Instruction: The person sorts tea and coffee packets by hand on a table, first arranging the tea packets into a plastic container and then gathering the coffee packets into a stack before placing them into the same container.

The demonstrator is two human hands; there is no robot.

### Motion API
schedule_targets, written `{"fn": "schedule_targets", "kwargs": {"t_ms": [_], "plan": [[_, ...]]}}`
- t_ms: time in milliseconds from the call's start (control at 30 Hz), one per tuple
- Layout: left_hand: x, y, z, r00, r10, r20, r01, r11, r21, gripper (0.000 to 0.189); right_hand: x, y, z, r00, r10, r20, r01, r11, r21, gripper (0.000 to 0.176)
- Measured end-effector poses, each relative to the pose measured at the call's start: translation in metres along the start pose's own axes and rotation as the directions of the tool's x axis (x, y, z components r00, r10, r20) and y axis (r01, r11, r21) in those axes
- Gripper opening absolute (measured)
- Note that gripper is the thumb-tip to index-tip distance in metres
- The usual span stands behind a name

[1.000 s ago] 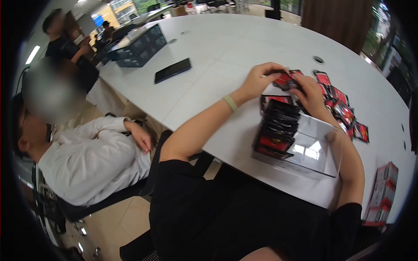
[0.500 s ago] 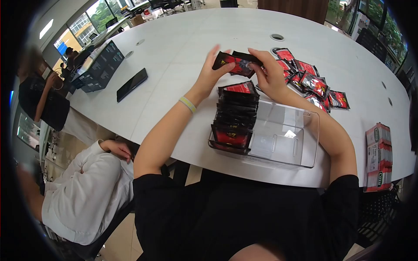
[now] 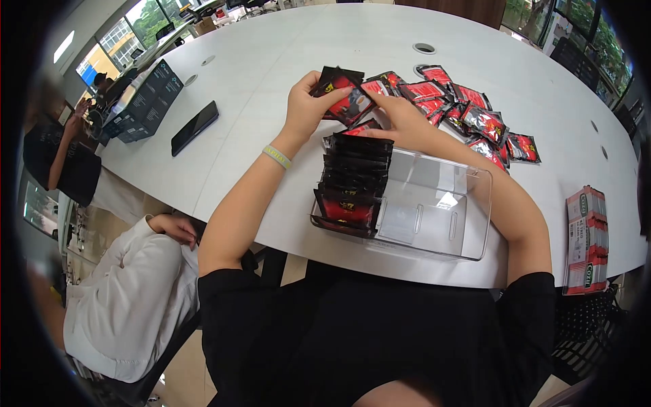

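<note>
My left hand (image 3: 307,102) is closed on a few black-and-red sachets (image 3: 349,105), fanned slightly, its thumb across the front one. Close by on the right, my right hand (image 3: 400,122) has its thumb and fingers apart. Its fingertips are at the right edge of the held sachets, and its thumb is by a red sachet (image 3: 366,127) at the far end of the row. Below the hands, a clear plastic bin (image 3: 434,224) holds a row of upright sachets (image 3: 352,173) along its left side. Loose sachets (image 3: 485,122) lie heaped beyond my right forearm.
A black phone (image 3: 195,128) and a dark printed box (image 3: 144,102) are on the white table (image 3: 271,61) at the left. A red-and-white pack (image 3: 586,241) stands near the right edge. A person in a white sleeve (image 3: 129,305) sits at my left; another person (image 3: 64,156) stands behind.
My left hand has moved left and tilted the sachets. The right hand has loosened from their right end and dropped lower, its thumb and fingers spreading. The whole view has shifted slightly.
</note>
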State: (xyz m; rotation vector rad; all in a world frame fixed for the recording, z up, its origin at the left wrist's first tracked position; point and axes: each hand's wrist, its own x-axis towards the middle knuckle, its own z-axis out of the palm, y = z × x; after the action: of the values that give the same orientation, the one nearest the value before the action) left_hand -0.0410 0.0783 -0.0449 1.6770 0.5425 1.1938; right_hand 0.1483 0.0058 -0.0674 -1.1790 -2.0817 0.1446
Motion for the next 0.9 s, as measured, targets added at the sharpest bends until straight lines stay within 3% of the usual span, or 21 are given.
{"fn": "schedule_targets", "kwargs": {"t_ms": [67,133,200,267,333,400,433,500,667,733,767,867,900], "plan": [[0.002,-0.008,-0.004,1.000,0.004,-0.006,-0.004,1.000,-0.019,0.019,0.000,-0.005,-0.001,0.991,0.123,0.060,-0.126,0.992,0.032,0.082],[0.006,-0.014,-0.009,0.995,-0.002,-0.099,-0.009,0.994,-0.111,0.018,0.000,0.001,0.000,0.987,0.151,0.061,-0.153,0.987,0.041,0.080],[0.007,-0.004,-0.010,0.988,-0.065,-0.140,0.043,0.987,-0.158,0.023,0.001,0.021,0.005,0.996,-0.058,0.068,0.055,0.998,0.044,0.078],[0.008,0.000,-0.015,0.961,-0.190,-0.201,0.128,0.949,-0.288,0.026,0.000,0.022,0.002,0.993,-0.079,0.088,0.080,0.997,-0.008,0.077],[0.012,-0.013,-0.023,0.971,-0.168,-0.170,0.117,0.954,-0.275,0.027,0.001,0.019,-0.004,0.989,-0.104,0.108,0.111,0.992,-0.066,0.076],[0.014,-0.018,-0.023,0.973,-0.180,-0.147,0.147,0.967,-0.209,0.026,0.003,0.013,-0.009,0.978,0.129,0.162,-0.125,0.992,-0.032,0.067],[0.010,-0.009,-0.019,0.974,-0.196,-0.109,0.174,0.967,-0.187,0.025,0.002,0.015,-0.008,0.978,0.130,0.162,-0.126,0.991,-0.031,0.067],[0.009,-0.012,-0.017,0.979,-0.176,-0.104,0.157,0.973,-0.167,0.027,0.001,0.022,-0.003,0.978,0.190,-0.084,-0.185,0.981,0.065,0.058],[0.001,-0.001,-0.004,0.982,-0.188,-0.031,0.180,0.968,-0.174,0.030,0.002,0.002,-0.008,0.897,0.323,-0.301,-0.265,0.939,0.218,0.036],[-0.003,-0.001,0.001,0.939,-0.329,0.098,0.343,0.897,-0.279,0.030,0.002,0.002,-0.006,0.896,0.203,-0.395,-0.179,0.979,0.097,0.035],[-0.007,0.004,0.008,0.917,-0.390,0.081,0.398,0.886,-0.238,0.033,0.001,-0.002,-0.006,0.904,0.156,-0.398,-0.138,0.988,0.073,0.030],[-0.008,-0.003,0.015,0.879,-0.473,0.055,0.463,0.824,-0.327,0.037,-0.002,-0.004,-0.002,0.907,0.086,-0.412,-0.100,0.995,-0.013,0.027],[-0.011,-0.006,0.018,0.920,-0.392,-0.006,0.364,0.859,-0.360,0.024,-0.003,-0.003,-0.002,0.916,0.072,-0.394,-0.116,0.989,-0.088,0.030]]}}
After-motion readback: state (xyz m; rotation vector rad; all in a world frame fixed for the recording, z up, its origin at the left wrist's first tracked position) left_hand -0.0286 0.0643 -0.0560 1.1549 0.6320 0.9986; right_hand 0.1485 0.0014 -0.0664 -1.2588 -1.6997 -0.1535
